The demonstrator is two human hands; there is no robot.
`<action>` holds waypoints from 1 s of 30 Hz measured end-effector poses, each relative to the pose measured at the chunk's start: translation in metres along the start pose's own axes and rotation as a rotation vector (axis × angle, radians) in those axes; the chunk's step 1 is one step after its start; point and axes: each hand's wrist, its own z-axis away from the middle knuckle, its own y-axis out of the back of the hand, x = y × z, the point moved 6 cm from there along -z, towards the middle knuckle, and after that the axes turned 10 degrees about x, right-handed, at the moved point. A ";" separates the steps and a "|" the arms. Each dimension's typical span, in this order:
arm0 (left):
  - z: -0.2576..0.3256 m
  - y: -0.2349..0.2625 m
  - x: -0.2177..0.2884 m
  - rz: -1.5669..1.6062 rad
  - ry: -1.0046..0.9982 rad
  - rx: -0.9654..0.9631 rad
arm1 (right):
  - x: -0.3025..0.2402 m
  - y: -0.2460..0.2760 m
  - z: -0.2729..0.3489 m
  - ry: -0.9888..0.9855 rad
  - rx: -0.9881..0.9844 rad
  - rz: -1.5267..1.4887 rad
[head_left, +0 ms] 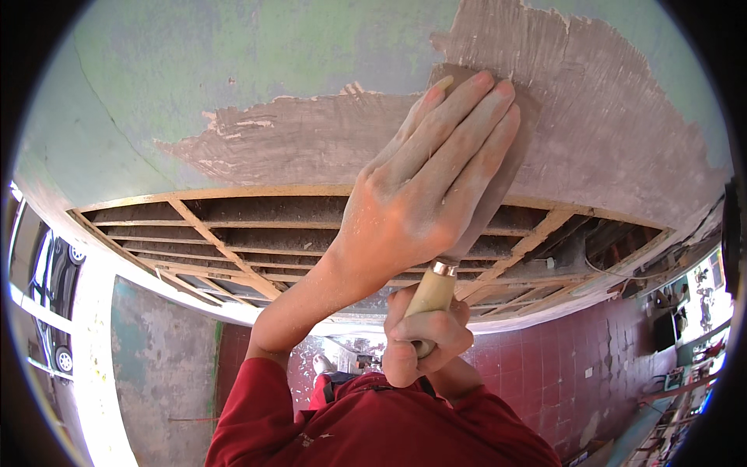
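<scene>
A wide scraper blade (498,183) lies against a green-painted surface (257,54), over a bare grey-brown patch (615,101) with a ragged edge. My left hand (424,175) rests flat on the blade, its dusty fingers stretched toward the blade's far edge; the thumb is hidden. Below it, my right hand (436,342) is closed round the scraper's pale handle (430,300), which has a metal collar at the blade end. Another scraped strip (303,132) runs to the left of my left hand.
A wooden lattice (226,241) with dark gaps runs along the surface's lower edge. Beneath are red floor tiles (537,366) with pale flecks. A peeling wall (163,350) stands at the left, with a car (58,303) beyond a bright opening. Cluttered items line the far right.
</scene>
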 end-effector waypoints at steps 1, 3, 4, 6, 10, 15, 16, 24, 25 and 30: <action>0.003 0.001 0.001 -0.009 0.007 -0.011 | 0.001 0.001 0.005 -0.041 -0.016 0.007; 0.008 0.004 0.002 -0.020 0.012 -0.024 | 0.000 0.002 0.014 -0.084 -0.040 0.008; 0.013 0.004 0.002 -0.018 0.014 -0.026 | 0.000 0.005 0.017 -0.088 -0.046 0.007; 0.009 0.003 0.002 -0.004 0.001 -0.007 | -0.001 0.006 0.014 -0.067 -0.044 0.022; -0.004 0.002 -0.001 0.000 -0.025 0.013 | -0.004 -0.003 -0.004 -0.064 -0.040 0.022; 0.004 0.004 0.002 -0.017 -0.025 -0.023 | -0.006 0.004 0.005 -0.017 -0.017 0.103; 0.004 0.003 0.002 -0.021 -0.037 -0.014 | -0.006 0.003 0.004 -0.007 -0.010 0.088; 0.000 0.000 0.000 -0.040 -0.099 -0.009 | -0.005 0.004 0.006 -0.085 -0.018 0.083; 0.007 0.000 0.003 -0.035 -0.064 -0.036 | -0.003 0.005 0.008 -0.077 -0.011 0.063; -0.009 0.000 0.000 -0.007 -0.054 0.003 | -0.006 -0.002 -0.014 0.037 0.019 0.023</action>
